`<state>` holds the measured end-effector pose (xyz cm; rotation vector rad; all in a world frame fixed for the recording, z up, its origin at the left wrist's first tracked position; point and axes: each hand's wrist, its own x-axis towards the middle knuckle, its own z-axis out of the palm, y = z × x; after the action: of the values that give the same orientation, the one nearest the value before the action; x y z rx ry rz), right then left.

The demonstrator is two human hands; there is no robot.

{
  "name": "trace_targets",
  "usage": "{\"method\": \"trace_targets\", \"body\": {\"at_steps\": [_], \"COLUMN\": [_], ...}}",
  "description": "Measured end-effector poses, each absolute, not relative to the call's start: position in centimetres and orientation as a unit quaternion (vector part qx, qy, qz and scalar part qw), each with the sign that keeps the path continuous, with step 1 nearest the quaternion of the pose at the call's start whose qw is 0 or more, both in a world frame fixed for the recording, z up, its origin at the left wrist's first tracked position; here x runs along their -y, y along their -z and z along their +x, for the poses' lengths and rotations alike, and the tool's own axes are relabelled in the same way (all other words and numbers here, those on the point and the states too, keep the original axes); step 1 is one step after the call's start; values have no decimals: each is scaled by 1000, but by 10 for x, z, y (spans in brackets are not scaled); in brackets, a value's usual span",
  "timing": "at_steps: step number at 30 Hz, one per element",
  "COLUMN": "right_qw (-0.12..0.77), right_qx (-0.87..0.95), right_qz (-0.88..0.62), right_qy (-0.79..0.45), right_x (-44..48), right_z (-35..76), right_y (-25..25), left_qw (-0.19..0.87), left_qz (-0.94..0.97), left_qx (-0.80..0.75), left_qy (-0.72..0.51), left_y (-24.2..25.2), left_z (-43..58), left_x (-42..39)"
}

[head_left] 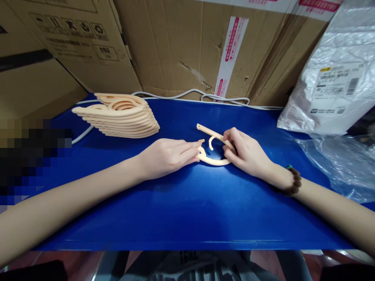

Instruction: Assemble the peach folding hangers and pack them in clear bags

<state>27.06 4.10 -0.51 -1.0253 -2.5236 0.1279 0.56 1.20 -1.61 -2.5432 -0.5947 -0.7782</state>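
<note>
A peach-coloured plastic folding hanger (216,161) is between my two hands, just above or on the blue tabletop; I cannot tell which. Its curved arm, a small hook and a straight bar angled up to the left are visible. My left hand (167,156) is closed on the left end, its fingers pressed together and covering part of it. With thumb and fingers bent, my right hand (246,151) grips the right end, where the bar and the curved arm come together. To the left stands a neat stack of matching folded hangers (125,123).
Cardboard boxes (175,47) wall off the back of the blue table (187,210). A white cable (170,95) runs along their base. A white plastic parcel bag (325,93) and clear plastic film (336,168) lie at the right.
</note>
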Motion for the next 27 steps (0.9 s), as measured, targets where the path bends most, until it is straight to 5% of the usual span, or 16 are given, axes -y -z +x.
{"method": "trace_targets", "body": {"at_steps": [27], "right_qw": [222], "right_qx": [917], "right_qz": [-332], "right_qy": [4], "right_x": [-37], "right_z": [270], "right_y": [4], "left_qw": [293], "left_qz": [-893], "left_qx": [214], "left_qy": [266], "left_y": [9], "left_z": [11], "left_x": [-14]}}
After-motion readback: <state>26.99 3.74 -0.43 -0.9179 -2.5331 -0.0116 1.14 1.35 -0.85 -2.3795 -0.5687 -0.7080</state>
